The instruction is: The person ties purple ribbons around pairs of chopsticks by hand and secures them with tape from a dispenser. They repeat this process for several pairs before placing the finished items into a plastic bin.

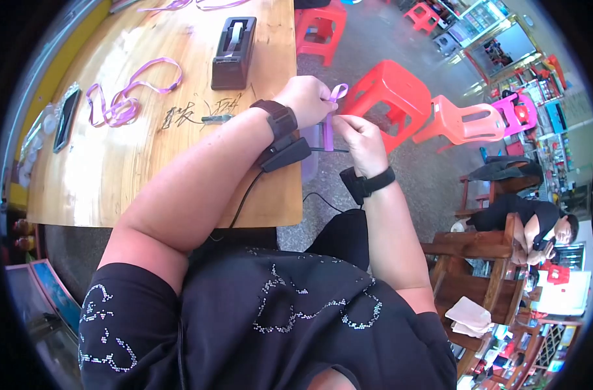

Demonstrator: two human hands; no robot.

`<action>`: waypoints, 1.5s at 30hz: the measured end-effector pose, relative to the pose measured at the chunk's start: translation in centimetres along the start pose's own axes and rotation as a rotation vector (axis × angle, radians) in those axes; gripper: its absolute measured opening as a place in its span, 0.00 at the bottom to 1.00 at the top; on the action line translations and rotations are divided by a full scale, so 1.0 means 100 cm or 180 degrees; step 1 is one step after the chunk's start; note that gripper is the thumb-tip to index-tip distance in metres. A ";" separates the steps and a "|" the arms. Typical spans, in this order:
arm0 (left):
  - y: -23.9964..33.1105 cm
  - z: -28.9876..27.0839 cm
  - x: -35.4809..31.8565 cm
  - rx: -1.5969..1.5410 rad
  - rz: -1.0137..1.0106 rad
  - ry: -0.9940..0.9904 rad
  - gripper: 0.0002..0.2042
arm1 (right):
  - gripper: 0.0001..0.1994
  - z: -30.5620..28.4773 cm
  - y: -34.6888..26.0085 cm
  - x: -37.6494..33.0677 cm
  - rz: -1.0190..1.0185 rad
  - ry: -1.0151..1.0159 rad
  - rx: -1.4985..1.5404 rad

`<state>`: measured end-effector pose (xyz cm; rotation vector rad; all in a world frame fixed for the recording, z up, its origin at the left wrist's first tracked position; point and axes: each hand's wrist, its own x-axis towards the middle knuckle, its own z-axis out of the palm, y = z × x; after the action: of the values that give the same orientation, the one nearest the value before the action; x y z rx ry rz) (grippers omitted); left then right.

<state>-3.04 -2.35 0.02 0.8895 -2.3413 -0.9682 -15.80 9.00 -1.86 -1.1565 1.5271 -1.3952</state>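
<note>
Just past the right edge of the wooden table, a purple ribbon (pixel 329 135) hangs between my two hands, with a small loop standing up at its top. My left hand (pixel 306 101) is closed, its fingertips pinching the ribbon just below that loop. Lower and to the right, my right hand (pixel 363 140) is also closed, thumb and forefinger pressed together at the ribbon's side. A black tape dispenser (pixel 235 53) with a roll in it stands on the table beyond my left hand. More purple ribbon (pixel 118 109) lies in loose loops at the table's left.
Dark handwriting marks the wooden table (pixel 95 188), with a pen (pixel 216 119) beside it. A phone (pixel 66 120) lies near the left edge. Red plastic stools (pixel 391 94) and a pink-orange chair (pixel 468 120) stand right of the table. Another person (pixel 537 224) sits at the far right.
</note>
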 end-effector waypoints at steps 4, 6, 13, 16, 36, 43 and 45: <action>0.002 -0.001 0.000 -0.0032 -0.0084 -0.0091 0.10 | 0.08 0.004 0.008 0.015 0.0619 -0.0220 0.0578; 0.000 -0.002 0.000 -0.0065 -0.0085 -0.0044 0.10 | 0.07 0.006 0.012 0.021 0.0805 -0.0244 0.0931; 0.005 -0.009 -0.011 0.0263 -0.0096 0.0913 0.10 | 0.04 0.007 0.021 0.031 0.1161 -0.0210 0.1254; 0.015 -0.011 -0.019 -0.0031 0.0382 0.0203 0.09 | 0.07 0.000 0.030 0.041 0.1261 -0.0467 0.1345; -0.003 -0.010 -0.010 0.0346 0.0240 -0.0724 0.09 | 0.13 0.012 0.059 0.004 0.0641 -0.0431 0.2459; -0.002 -0.012 -0.010 0.0251 0.0157 -0.0761 0.09 | 0.12 0.036 0.050 -0.017 0.0489 -0.0051 0.2487; -0.002 -0.012 -0.010 0.0206 0.0111 -0.0821 0.09 | 0.10 0.035 0.057 -0.016 0.0149 -0.0109 0.2234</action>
<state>-1.54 -2.29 0.53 0.7848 -2.6078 -1.0524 -12.76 9.45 -7.96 -0.6931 0.8995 -1.6725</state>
